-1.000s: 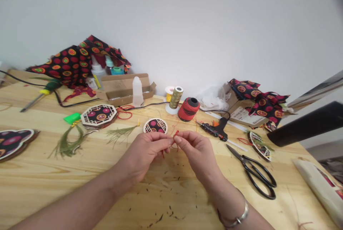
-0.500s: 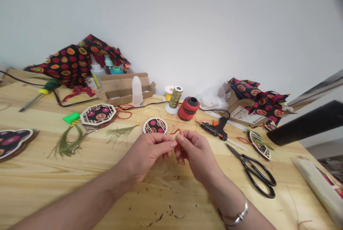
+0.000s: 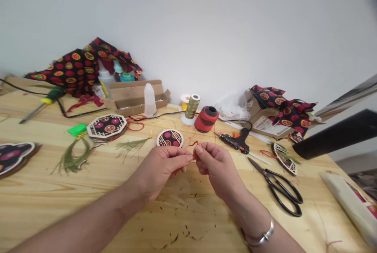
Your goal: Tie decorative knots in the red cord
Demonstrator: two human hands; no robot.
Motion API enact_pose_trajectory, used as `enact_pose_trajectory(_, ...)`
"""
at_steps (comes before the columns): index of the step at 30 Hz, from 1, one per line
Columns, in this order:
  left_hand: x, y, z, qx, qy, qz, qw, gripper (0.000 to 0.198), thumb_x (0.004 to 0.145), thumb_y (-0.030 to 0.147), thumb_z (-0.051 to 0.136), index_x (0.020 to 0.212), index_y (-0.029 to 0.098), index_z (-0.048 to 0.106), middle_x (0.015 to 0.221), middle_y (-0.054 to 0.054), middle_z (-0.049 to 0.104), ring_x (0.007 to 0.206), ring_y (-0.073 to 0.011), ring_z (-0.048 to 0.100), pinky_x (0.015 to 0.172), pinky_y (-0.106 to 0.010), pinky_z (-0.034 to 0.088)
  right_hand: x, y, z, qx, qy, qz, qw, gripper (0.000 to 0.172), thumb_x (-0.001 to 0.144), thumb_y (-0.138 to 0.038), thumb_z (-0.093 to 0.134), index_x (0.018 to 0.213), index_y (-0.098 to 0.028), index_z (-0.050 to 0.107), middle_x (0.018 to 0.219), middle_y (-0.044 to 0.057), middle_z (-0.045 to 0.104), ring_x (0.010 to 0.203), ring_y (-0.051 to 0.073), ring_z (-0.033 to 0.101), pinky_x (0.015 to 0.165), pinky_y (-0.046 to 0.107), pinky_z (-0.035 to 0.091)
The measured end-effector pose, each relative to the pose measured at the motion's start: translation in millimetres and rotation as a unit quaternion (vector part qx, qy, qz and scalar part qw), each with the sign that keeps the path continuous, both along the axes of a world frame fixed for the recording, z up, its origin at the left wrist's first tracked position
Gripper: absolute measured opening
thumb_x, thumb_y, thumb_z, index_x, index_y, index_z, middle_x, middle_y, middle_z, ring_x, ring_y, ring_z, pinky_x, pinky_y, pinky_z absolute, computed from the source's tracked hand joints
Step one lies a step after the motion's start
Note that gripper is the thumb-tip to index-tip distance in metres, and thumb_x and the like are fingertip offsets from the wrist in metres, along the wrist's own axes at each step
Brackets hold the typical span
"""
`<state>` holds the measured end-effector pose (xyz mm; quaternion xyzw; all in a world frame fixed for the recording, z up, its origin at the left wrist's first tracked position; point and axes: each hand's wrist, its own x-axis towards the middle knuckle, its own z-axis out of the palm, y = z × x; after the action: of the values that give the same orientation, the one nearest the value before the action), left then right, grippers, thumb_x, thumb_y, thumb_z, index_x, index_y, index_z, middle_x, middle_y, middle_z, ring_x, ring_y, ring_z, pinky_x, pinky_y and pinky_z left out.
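Note:
Both hands meet over the middle of the table, pinching a red cord (image 3: 193, 143) between them. My left hand (image 3: 167, 162) is closed, thumb against forefinger, with a bit of red showing under its fingers. Thumb and curled fingers of my right hand (image 3: 213, 164) grip the cord too, and a short loop of it sticks up above the fingertips. Just behind the left hand lies a round wooden lattice ornament (image 3: 170, 138) with dark patterned fabric, partly covered by that hand. A red thread spool (image 3: 206, 118) stands beyond the right hand.
Black scissors (image 3: 278, 186) and a hot glue gun (image 3: 237, 142) lie to the right. At left are an octagonal ornament (image 3: 107, 126), a green tassel (image 3: 73, 154) and a screwdriver (image 3: 41, 105). Behind stand a gold thread cone (image 3: 193, 106), a plastic bottle (image 3: 150, 101) and a cardboard box (image 3: 126, 101).
The fingers of my right hand have curled in more closely, and the cord's loop has shifted slightly. Both hands stay in nearly the same place.

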<state>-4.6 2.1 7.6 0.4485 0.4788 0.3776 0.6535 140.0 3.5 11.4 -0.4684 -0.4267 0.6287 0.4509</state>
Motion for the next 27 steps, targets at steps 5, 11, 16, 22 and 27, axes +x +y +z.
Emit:
enact_pose_trajectory(5,-0.4,2.6,-0.1,-0.027,-0.018,0.025,0.999,0.014,0.066,0.03,0.067,0.064,0.016,0.068,0.055,0.003,0.05,0.051,-0.0072,0.035,0.048,-0.021,0.024,2.2,1.5,2.6,0.013,-0.01,0.023,1.0,0.02,0.069,-0.033,0.067,0.068,-0.014,0.061,0.053,-0.005,0.047,0.047,0.005,0.033,0.046,0.021,0.025)
enact_pose_trajectory(11,-0.6,2.4,1.2,-0.035,-0.041,0.025,0.998,0.021,0.068,0.027,0.065,0.052,0.014,0.057,0.051,0.004,0.047,0.048,-0.006,0.032,0.045,-0.02,0.021,1.5,3.4,-0.2,0.018,-0.046,-0.003,0.999,0.014,0.06,-0.024,0.072,0.071,-0.016,0.071,0.068,0.0,0.065,0.055,0.008,0.046,0.053,0.022,0.035)
enact_pose_trajectory(16,0.5,2.7,2.1,-0.04,-0.039,0.025,0.998,0.022,0.067,0.03,0.066,0.054,0.014,0.057,0.051,0.004,0.048,0.047,-0.0055,0.033,0.045,-0.02,0.021,3.5,5.0,-3.8,0.061,-0.095,-0.026,0.993,0.006,0.061,-0.022,0.069,0.066,-0.017,0.07,0.061,-0.001,0.063,0.052,0.009,0.045,0.052,0.024,0.036)
enact_pose_trajectory(22,0.1,3.3,-0.8,-0.021,-0.006,0.029,0.999,0.02,0.068,0.031,0.066,0.059,0.014,0.062,0.051,0.004,0.049,0.046,-0.0054,0.032,0.045,-0.021,0.021,4.1,4.7,-3.9,0.108,-0.146,-0.035,0.983,0.006,0.065,-0.021,0.065,0.063,-0.016,0.064,0.06,-0.001,0.06,0.055,0.011,0.048,0.055,0.024,0.038)
enact_pose_trajectory(27,-0.9,2.4,-3.9,-0.006,0.011,0.023,1.0,0.021,0.069,0.032,0.066,0.059,0.014,0.063,0.051,0.004,0.049,0.047,-0.0055,0.033,0.045,-0.021,0.021,4.0,3.9,-5.3,0.132,-0.185,-0.024,0.973,0.007,0.069,-0.022,0.06,0.065,-0.016,0.061,0.063,-0.001,0.06,0.058,0.011,0.049,0.057,0.024,0.039)
